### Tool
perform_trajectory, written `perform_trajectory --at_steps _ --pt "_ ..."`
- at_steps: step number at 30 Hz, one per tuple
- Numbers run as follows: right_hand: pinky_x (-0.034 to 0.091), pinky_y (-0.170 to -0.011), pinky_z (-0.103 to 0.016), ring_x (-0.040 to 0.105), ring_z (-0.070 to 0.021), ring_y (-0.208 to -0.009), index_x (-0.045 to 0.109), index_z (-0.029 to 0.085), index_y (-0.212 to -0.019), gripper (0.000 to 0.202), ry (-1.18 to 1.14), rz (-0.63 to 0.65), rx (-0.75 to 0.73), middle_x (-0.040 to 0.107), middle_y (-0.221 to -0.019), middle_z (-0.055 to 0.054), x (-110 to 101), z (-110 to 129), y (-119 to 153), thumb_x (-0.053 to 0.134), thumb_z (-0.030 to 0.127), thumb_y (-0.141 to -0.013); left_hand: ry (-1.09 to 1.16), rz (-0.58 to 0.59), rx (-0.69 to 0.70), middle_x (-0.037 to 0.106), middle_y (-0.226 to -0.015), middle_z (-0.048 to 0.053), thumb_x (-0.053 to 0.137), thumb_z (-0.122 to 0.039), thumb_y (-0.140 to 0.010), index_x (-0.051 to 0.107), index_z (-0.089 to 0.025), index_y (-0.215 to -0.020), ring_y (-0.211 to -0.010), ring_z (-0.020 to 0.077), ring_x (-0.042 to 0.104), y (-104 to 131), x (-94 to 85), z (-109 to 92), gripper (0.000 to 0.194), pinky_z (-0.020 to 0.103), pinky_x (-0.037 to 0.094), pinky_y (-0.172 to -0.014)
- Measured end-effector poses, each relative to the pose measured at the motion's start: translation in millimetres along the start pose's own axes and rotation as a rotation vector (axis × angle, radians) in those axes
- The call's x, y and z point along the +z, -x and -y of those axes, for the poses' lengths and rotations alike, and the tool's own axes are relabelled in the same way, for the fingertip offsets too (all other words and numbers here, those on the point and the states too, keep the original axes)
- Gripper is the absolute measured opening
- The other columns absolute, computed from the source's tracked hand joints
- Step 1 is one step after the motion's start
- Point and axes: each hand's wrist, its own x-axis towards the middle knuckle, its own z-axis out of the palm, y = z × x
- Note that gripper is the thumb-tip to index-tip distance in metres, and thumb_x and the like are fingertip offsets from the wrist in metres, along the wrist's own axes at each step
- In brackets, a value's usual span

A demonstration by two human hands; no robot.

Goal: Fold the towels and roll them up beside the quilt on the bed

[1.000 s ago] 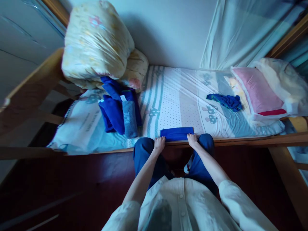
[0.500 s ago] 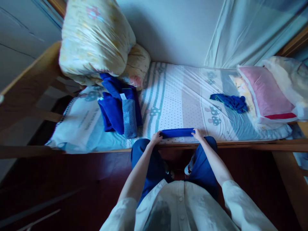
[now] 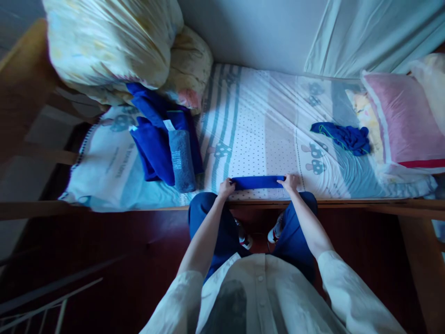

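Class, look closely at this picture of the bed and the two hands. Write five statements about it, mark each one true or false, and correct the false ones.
1. The left hand and right hand hold opposite ends of a narrow blue cloth. True.
2. The crumpled blue cloth lies on top of the pink pillow. False: it lies on the bed, to the left of that pillow.
3. A grey-blue towel with lettering lies left of both hands. True.
4. The pale shirt's sleeves cover both wrists. False: both forearms are bare.
5. The large pale yellow bundle sits at the right end of the bed. False: it is at the left.
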Motion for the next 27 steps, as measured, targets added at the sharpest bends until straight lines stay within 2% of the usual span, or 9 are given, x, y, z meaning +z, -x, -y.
perform_trajectory --at_steps 5,9,11,14,16,19,23,27 --pt "0.05 -0.098 -0.039 0.065 -0.033 -0.117 0.068 0.013 -0.124 0.052 -0.017 -0.053 -0.023 0.071 -0.12 -0.02 4.2 1.7 3.4 0.079 0.048 -0.087 -0.006 -0.024 0.008 0.062 -0.134 0.029 0.06 -0.013 -0.084 0.058 -0.002 -0.13 -0.135 0.0382 0.056 27.6 11.0 -5.7 0.047 0.047 0.041 -0.116" --pt "0.05 -0.098 -0.039 0.063 -0.0312 -0.119 0.063 0.015 -0.128 0.041 -0.063 -0.118 -0.092 0.067 -0.127 -0.02 11.8 5.0 10.2 0.074 0.032 -0.092 0.028 -0.035 -0.005 0.06 -0.138 0.028 0.061 -0.011 -0.082 0.053 -0.001 -0.138 -0.138 0.038 0.054 43.9 14.5 -11.3 0.057 0.046 0.041 -0.117" --pt "0.05 -0.098 -0.038 0.064 -0.0301 -0.119 0.063 0.015 -0.127 0.036 -0.093 -0.144 -0.114 0.065 -0.13 -0.019 14.4 6.3 13.2 0.07 0.027 -0.094 0.054 -0.037 -0.037 0.066 -0.131 0.025 0.064 -0.012 -0.081 0.057 -0.004 -0.136 -0.132 0.0368 0.06 43.9 10.4 -14.8 0.056 0.044 0.046 -0.112" --pt "0.05 -0.1 -0.039 0.063 -0.0301 -0.12 0.062 0.016 -0.127 0.036 -0.155 -0.165 -0.121 0.064 -0.13 -0.019 15.8 5.8 16.6 0.068 0.023 -0.092 0.11 -0.037 -0.096 0.076 -0.11 0.019 0.071 -0.019 -0.079 0.064 -0.008 -0.128 -0.108 0.0332 0.073 41.3 -0.9 -21.2 0.051 0.039 0.056 -0.095" --pt "0.049 -0.102 -0.04 0.062 -0.0303 -0.122 0.062 0.016 -0.127 0.037 -0.203 -0.165 -0.121 0.064 -0.129 -0.019 16.1 3.4 18.8 0.068 0.022 -0.091 0.158 -0.043 -0.101 0.078 -0.098 0.014 0.074 -0.023 -0.077 0.068 -0.011 -0.122 -0.093 0.0289 0.076 42.8 -9.1 -26.3 0.048 0.035 0.058 -0.085" --pt "0.046 -0.109 -0.044 0.059 -0.0307 -0.127 0.062 0.016 -0.127 0.04 -0.259 -0.2 -0.157 0.063 -0.131 -0.018 17.3 -1.8 25.0 0.067 0.018 -0.087 0.229 -0.073 -0.04 0.078 -0.088 0.007 0.078 -0.027 -0.072 0.072 -0.015 -0.114 -0.087 0.0242 0.075 51.2 -20.9 -35.8 0.044 0.032 0.057 -0.081" --pt "0.041 -0.117 -0.051 0.053 -0.0329 -0.136 0.059 0.017 -0.136 0.058 -0.318 -0.236 -0.351 0.06 -0.14 -0.018 15.0 -2.2 41.7 0.072 0.014 -0.079 0.318 -0.119 0.075 0.076 -0.086 0.004 0.078 -0.027 -0.068 0.075 -0.018 -0.103 -0.09 0.0232 0.073 67.0 -36.9 -52.9 0.036 0.032 0.058 -0.083" --pt "0.039 -0.121 -0.051 0.049 -0.034 -0.143 0.052 0.018 -0.147 0.078 -0.424 -0.216 -0.627 0.055 -0.15 -0.019 -3.7 17.7 65.1 0.082 0.022 -0.075 0.41 -0.148 0.267 0.075 -0.094 0.005 0.076 -0.022 -0.068 0.075 -0.02 -0.098 -0.094 0.0222 0.071 87.1 -47.7 -75.3 0.03 0.033 0.058 -0.085"
